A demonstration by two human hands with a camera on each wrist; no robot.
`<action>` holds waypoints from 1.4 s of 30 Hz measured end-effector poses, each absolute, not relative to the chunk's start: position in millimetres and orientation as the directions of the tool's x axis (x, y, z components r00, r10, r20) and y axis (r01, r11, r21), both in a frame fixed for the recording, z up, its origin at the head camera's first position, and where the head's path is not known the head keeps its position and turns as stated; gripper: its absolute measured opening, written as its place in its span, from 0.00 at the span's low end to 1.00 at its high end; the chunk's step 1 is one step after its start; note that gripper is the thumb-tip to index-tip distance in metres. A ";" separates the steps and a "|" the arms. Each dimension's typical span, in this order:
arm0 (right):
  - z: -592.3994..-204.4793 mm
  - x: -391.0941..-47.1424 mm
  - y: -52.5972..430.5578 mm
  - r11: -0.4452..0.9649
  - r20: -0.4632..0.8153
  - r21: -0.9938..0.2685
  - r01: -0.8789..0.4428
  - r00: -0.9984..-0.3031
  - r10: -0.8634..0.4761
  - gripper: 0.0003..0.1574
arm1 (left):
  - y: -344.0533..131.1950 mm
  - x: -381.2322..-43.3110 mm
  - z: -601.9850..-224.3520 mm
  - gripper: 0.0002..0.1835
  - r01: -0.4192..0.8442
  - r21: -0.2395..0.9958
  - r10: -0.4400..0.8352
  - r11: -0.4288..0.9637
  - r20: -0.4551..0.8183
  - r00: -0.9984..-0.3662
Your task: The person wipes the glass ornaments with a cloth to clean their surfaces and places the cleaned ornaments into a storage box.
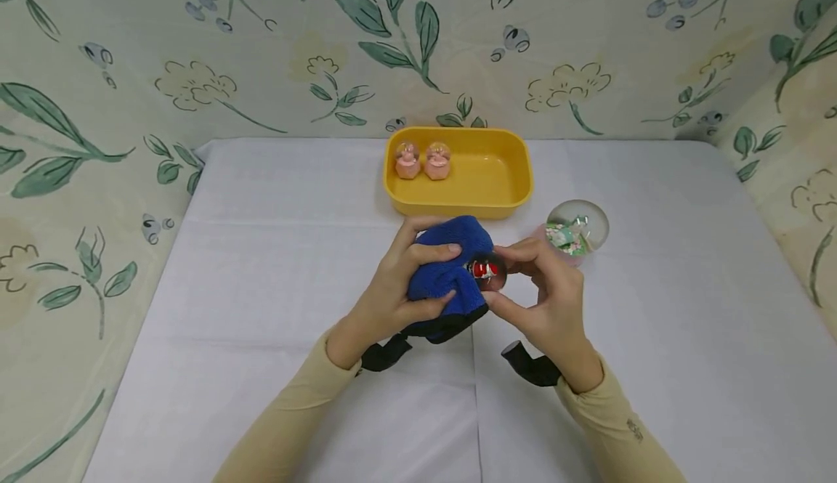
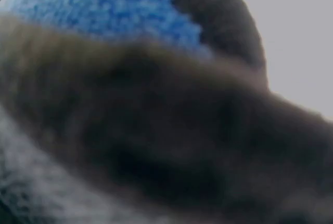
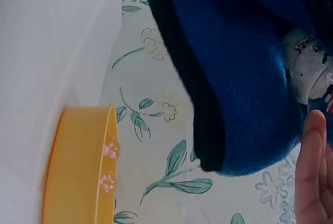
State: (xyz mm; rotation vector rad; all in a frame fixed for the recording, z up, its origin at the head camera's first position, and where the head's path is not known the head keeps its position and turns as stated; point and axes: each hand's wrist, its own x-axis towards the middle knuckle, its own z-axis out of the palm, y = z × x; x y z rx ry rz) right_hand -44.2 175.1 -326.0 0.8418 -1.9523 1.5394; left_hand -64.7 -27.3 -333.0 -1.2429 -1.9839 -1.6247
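My left hand (image 1: 395, 283) grips a fuzzy blue cloth (image 1: 451, 240) with a black border, bunched around a small snow globe (image 1: 487, 271). A red and white figure shows inside its clear dome. My right hand (image 1: 552, 287) pinches the globe between thumb and fingertips, at the cloth's right side. In the right wrist view, a whitish base (image 3: 304, 65) with dark lettering peeks out from the cloth's fold. The left wrist view is mostly blocked by a dark blur, with some blue cloth (image 2: 104, 5) above it.
A yellow tray (image 1: 487, 167) stands behind my hands. Two small pink snow globes (image 1: 407, 163) sit in its left end. A larger snow globe (image 1: 578, 229) with a green and white figure is right of the tray, just beyond my right hand. White cloth (image 1: 261, 250) covers the table.
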 end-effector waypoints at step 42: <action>-327.1 -43.0 172.5 0.163 0.710 -0.680 -0.715 -0.698 -0.097 0.37 | -26.5 -61.3 -335.7 0.26 0.815 0.579 0.488 0.017 0.706 -0.513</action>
